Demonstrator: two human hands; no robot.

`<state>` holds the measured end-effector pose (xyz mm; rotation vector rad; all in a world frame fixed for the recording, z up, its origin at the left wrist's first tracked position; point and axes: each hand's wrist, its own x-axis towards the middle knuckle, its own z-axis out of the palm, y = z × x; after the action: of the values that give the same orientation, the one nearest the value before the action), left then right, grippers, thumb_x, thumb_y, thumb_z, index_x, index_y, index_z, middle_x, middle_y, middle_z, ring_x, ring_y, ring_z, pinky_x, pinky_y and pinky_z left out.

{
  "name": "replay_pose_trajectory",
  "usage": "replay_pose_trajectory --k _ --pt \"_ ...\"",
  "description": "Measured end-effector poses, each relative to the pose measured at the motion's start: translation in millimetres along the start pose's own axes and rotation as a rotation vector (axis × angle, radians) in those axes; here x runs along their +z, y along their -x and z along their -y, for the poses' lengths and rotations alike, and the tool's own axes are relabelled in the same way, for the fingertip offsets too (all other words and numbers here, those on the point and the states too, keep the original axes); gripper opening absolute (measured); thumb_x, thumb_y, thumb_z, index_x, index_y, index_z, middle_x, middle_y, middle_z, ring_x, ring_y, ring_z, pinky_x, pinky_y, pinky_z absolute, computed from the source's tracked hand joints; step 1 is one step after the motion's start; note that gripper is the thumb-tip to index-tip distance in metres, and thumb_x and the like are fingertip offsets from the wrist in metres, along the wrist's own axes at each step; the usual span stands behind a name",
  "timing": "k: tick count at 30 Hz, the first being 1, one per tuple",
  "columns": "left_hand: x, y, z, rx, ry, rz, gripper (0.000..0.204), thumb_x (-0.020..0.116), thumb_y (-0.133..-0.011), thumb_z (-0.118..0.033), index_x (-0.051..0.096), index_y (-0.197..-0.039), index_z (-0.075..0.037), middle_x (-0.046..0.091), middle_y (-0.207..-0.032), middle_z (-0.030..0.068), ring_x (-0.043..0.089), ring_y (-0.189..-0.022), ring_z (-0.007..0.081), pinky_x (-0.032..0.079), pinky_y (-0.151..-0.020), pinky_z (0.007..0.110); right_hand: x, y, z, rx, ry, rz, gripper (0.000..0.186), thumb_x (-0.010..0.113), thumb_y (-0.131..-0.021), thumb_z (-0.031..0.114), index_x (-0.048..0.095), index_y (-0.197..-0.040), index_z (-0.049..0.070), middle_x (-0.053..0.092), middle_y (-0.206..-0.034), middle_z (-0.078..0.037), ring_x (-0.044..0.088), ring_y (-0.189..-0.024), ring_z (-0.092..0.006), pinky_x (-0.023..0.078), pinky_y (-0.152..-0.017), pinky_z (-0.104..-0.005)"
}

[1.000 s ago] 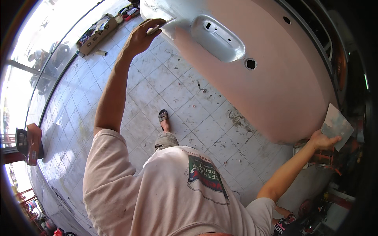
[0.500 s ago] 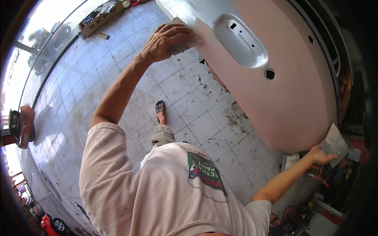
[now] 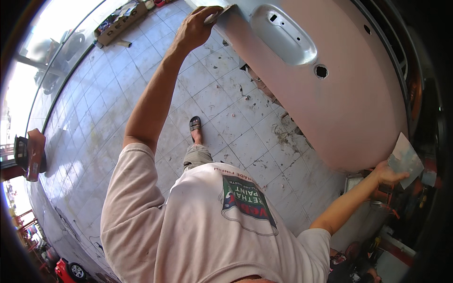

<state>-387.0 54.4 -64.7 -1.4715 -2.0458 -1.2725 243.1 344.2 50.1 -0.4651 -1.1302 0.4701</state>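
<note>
Pink-coated panel fills my view from twelve o'clock round to half past three, its long edge sweeping over tiled floor. I have the left hand at half past eleven by the panel's upper border, fingers curled and pinching a thin spreader seen nearly edge-on; its tip overlaps the panel, though I cannot tell whether it touches. At one o'clock I read the rim of a pale oblong recess, at two a round hole, both apart from that spreader. My right hand, just past three, grips a smeared plate by its lower-left edge, thumb laid over its face; I cannot make out the fingers behind. Room there looks tight: the panel's end is just beside the plate, and clutter crowds in at four. Between the forearms I get a broad, debris-flecked stretch of floor, with a sandalled foot near centre.
</note>
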Motion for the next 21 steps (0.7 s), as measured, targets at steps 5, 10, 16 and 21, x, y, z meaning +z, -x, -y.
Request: replay_pose_trajectory --k 5,10,16,21 --pt "21.7 31.1 -59.0 0.048 0.030 -0.072 0.054 0.068 -0.089 0.005 0.078 -0.134 -0.023 0.074 -0.135 0.0045 0.068 -0.122 0.0346 0.057 -0.106 0.044 12.2 4.4 5.5 -0.079 0.011 0.046 0.084 0.063 -0.105 0.054 0.035 -0.165 0.002 0.042 -0.167 -0.020 0.046 -0.152 -0.0419 0.039 -0.127 -0.0589" --pt "38.5 80.9 -151.4 0.008 0.002 -0.010 0.065 0.080 -0.081 -0.002 0.074 -0.139 -0.030 0.067 -0.142 0.0003 0.059 -0.134 0.0332 0.052 -0.112 0.051 10.1 2.9 7.8 -0.091 0.012 0.073 0.086 0.064 -0.105 0.054 0.033 -0.166 0.002 0.039 -0.169 -0.020 0.042 -0.155 -0.0421 0.034 -0.130 -0.0595" --pt "49.2 149.4 -175.9 0.133 0.015 0.143 0.062 0.085 -0.084 -0.007 0.074 -0.140 -0.033 0.066 -0.146 0.0004 0.054 -0.141 0.0309 0.047 -0.116 0.055 7.7 1.4 3.2 -0.051 -0.012 0.087 0.085 0.063 -0.105 0.053 0.033 -0.167 0.004 0.038 -0.171 -0.018 0.040 -0.156 -0.0414 0.031 -0.131 -0.0593" --pt "9.4 119.9 -104.7 -0.022 0.137 0.099 0.056 0.077 -0.090 0.000 0.073 -0.142 -0.020 0.069 -0.142 0.0081 0.065 -0.130 0.0352 0.056 -0.107 0.045 4.3 3.3 2.2 -0.073 -0.019 0.058 0.082 0.062 -0.106 0.052 0.034 -0.166 0.005 0.040 -0.169 -0.018 0.042 -0.155 -0.0409 0.032 -0.131 -0.0599"
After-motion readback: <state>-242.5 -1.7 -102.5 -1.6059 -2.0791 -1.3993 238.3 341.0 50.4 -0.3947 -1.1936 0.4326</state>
